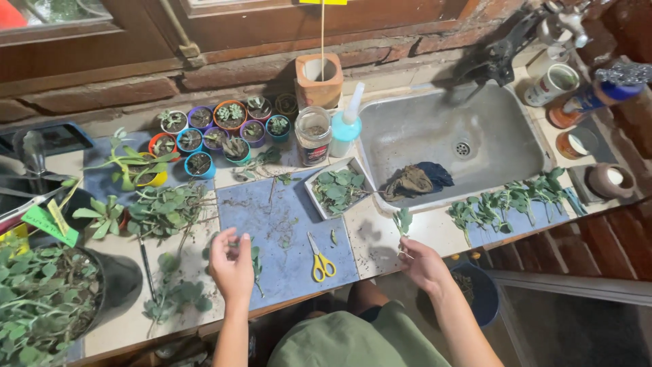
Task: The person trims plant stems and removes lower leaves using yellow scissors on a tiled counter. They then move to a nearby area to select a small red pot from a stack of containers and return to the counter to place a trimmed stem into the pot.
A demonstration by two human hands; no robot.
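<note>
My right hand [421, 264] pinches a small leafy green cutting [403, 221] by its stem and holds it upright above the tiled counter's front edge. My left hand [231, 266] hovers over the blue tile [285, 224] with fingers curled around a thin green sprig [255, 261]. Yellow-handled scissors [320, 261] lie on the blue tile between my hands. A white square tray [319, 178] filled with green leaves sits just left of the sink.
A grey sink [435, 129] holds a dark crumpled rag [414, 181]. Several small coloured pots with succulents [217, 132] stand at the back. More cuttings [509, 200] lie in a row right of the sink. A black pot with a plant [115, 282] stands at left.
</note>
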